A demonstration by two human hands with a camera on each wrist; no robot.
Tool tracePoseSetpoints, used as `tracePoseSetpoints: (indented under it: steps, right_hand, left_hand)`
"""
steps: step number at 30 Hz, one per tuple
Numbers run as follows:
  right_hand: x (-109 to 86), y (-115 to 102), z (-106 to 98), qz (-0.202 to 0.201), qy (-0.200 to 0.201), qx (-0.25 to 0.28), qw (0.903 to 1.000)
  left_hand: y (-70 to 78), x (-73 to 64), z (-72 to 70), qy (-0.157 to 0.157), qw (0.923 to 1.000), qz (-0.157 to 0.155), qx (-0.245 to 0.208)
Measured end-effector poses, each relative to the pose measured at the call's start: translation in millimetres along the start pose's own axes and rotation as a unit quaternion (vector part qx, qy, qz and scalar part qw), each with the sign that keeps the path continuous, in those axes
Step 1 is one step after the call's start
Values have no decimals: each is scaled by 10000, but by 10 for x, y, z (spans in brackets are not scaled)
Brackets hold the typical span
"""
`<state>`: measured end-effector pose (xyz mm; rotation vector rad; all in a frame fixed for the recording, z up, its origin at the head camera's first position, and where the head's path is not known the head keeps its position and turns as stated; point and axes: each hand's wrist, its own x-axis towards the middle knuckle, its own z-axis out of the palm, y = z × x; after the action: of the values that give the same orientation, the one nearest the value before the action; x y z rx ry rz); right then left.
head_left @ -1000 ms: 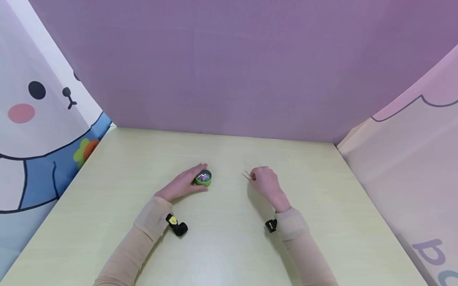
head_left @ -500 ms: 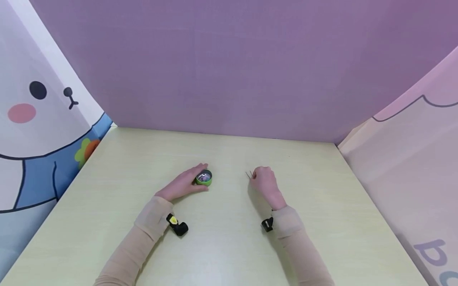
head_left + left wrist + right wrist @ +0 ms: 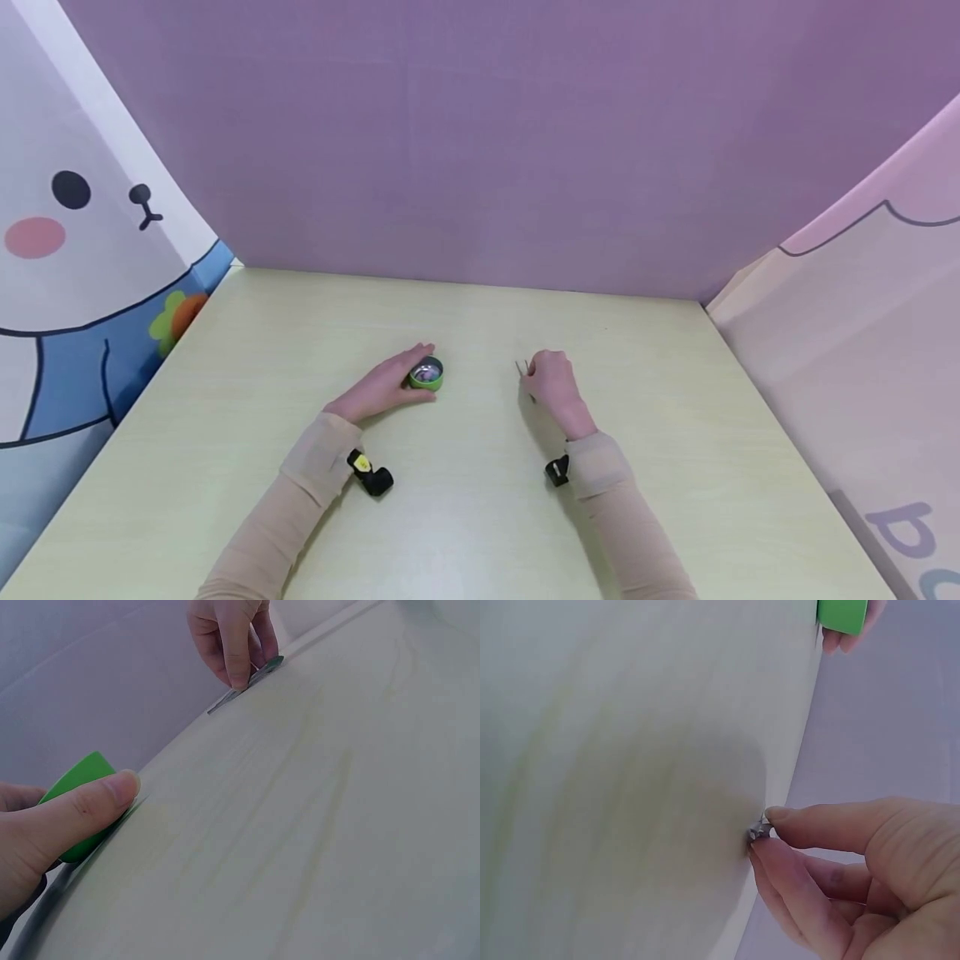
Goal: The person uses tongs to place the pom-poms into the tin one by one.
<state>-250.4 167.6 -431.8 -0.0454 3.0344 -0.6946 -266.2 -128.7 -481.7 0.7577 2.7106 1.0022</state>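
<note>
My left hand (image 3: 382,386) steadies a small round green cup (image 3: 427,382) on the table, thumb on the near side and fingers on the far side. The cup's inside looks shiny; what lies in it is too small to tell. To its right, my right hand (image 3: 555,385) pinches a thin two-pronged metal piece like tweezers (image 3: 519,367) between thumb and fingers. Its prongs point away from me, apart at the tips. In the left wrist view the metal piece (image 3: 225,700) shows a dark green rounded end. Fingers mostly cover it in the right wrist view.
A pale wood-grain table (image 3: 465,508) lies under both hands. A purple cloth (image 3: 480,150) rises behind its far edge. Printed cloths hang at the left (image 3: 97,275) and right (image 3: 862,358). Each wrist wears a small black camera.
My right hand and forearm have shifted slightly left. The metal prongs have turned to point more straight ahead, and a dark end now shows below the hand. My left hand keeps its place.
</note>
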Motion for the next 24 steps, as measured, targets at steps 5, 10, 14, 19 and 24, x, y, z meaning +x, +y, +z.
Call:
tracePoseSetpoints:
  steps: [5, 10, 14, 19, 24]
  right_hand:
    - [8, -22, -10, 50, -117, -23, 9999]
    - [22, -18, 6, -57, -60, -106, 9999]
    - [9, -3, 25, -67, -74, -111, 9999]
    - [-36, 13, -20, -110, -115, 162, 9997]
    - [-102, 57, -85, -551, 111, 52, 9984]
  left_hand:
    - [-20, -3, 0, 4, 10000, -36, -47]
    - [1, -24, -12, 35, 9999, -86, -70]
    - [11, -49, -25, 39, 10000, -74, -34]
    - [-13, -64, -33, 57, 9999, -64, -67]
    - [-65, -75, -55, 227, 9997, -87, -38]
